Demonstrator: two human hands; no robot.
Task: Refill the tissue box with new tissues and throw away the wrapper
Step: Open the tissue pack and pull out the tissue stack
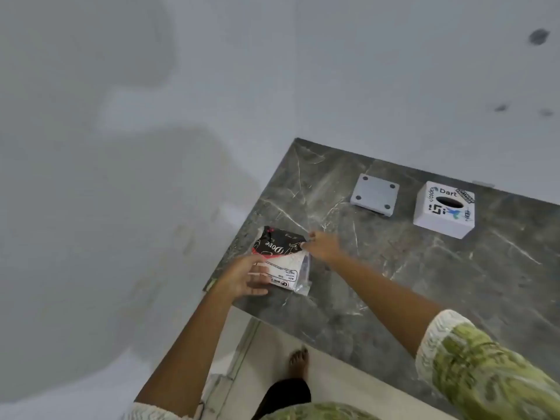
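Both hands grip tissue pack (280,259): left hand (245,277) steadying, right hand (321,245) pinching wrapper.

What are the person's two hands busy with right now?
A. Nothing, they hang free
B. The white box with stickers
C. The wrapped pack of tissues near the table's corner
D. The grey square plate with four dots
C: the left hand rests on the tissue pack while the right hand pinches its far edge; the sticker-covered box and grey plate sit untouched farther back on the marble table.
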